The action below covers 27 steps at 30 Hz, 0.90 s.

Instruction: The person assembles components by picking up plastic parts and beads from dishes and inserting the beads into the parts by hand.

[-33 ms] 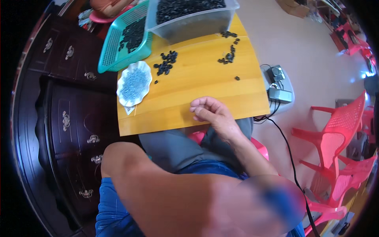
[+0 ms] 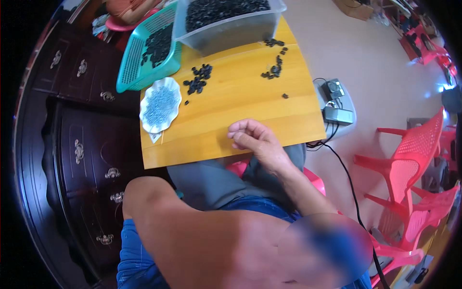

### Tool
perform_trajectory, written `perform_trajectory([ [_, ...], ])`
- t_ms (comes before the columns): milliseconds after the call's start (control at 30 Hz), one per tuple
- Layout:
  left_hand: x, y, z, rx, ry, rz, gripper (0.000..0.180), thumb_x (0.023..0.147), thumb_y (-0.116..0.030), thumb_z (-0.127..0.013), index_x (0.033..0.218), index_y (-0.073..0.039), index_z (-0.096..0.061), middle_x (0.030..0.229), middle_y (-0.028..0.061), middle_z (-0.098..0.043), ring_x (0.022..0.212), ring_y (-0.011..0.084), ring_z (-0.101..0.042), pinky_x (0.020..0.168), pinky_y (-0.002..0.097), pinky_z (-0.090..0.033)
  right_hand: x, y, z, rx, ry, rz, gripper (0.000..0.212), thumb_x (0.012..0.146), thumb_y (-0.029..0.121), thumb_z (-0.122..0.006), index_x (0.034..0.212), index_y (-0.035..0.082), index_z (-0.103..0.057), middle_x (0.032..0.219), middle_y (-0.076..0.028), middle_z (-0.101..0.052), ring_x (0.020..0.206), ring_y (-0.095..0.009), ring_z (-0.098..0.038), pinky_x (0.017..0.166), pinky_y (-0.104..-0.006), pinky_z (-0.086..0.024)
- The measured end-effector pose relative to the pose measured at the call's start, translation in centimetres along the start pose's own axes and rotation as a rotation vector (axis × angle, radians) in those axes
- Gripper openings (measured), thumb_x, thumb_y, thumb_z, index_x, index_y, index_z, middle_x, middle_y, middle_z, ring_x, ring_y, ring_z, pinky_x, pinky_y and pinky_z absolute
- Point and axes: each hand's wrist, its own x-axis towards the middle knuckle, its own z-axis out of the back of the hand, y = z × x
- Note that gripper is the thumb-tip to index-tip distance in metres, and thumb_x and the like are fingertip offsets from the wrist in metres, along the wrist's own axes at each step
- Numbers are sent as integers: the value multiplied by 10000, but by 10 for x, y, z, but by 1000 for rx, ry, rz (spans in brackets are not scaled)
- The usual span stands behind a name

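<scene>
My right hand [image 2: 255, 138] rests over the near edge of the yellow wooden table [image 2: 231, 103]. Its fingers are curled, with the thumb drawn in against them; whatever they may hold is hidden. My left forearm [image 2: 192, 226] crosses low in front, the elbow out to the left. Its hand end is a blur, so the fingers cannot be made out. On the table, a white scalloped dish holds small pale blue beads [image 2: 161, 107]. Beside it lies a cluster of small black pieces [image 2: 198, 79], and several more black pieces [image 2: 275, 68] are scattered at the right.
A clear plastic bin [image 2: 231, 36] full of black pieces stands at the table's far side, with a green basket [image 2: 126, 72] left of it. Dark drawers [image 2: 91, 139] flank the left. At the right are electrical boxes [image 2: 338, 115], a black cable [image 2: 347, 173] and red plastic chairs [image 2: 404, 168].
The view has shifted slightly, so the table and its things sit a little farther left. My right hand keeps its curled pose at the table edge. The left forearm's blurred end looks slightly different.
</scene>
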Motion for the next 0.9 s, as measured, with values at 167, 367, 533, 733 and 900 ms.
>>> perform_trajectory([
  [167,-39,69,10,443,-416,407,156,848,-103,-636,977,-48,-704,847,89,-680,737,227,-674,642,331,-525,2,-8,1,-52,10,75,126,948,70,-601,1067,32,-615,932,-11,-630,849,-83,-587,785,-242,-495],
  [367,-84,210,-1,607,-461,936,276,823,-121,-689,1095,-80,-698,923,126,-683,828,319,-669,738,396,-536,3,-24,-1,-194,100,3,110,946,82,-590,1036,26,-617,755,15,-591,674,-70,-553,624,-245,-482],
  [533,-92,262,-27,727,-330,954,416,873,-180,-617,1288,-154,-596,1070,148,-617,945,357,-643,815,463,-530,1,-27,1,-450,94,166,135,908,108,-634,997,8,-652,764,-41,-645,704,-100,-608,674,-284,-514],
  [733,-91,281,-32,773,-215,997,382,905,-176,-584,1287,-152,-585,1075,138,-604,968,335,-638,809,472,-530,0,-20,1,-488,114,147,167,898,124,-639,1016,8,-658,797,-68,-679,731,-124,-643,703,-293,-525],
  [900,-100,284,-35,761,-335,894,285,883,-176,-640,1153,-84,-635,977,124,-600,924,335,-627,795,452,-518,0,-20,3,-493,122,116,178,907,146,-628,1023,14,-655,785,-61,-674,719,-122,-637,692,-290,-520],
])
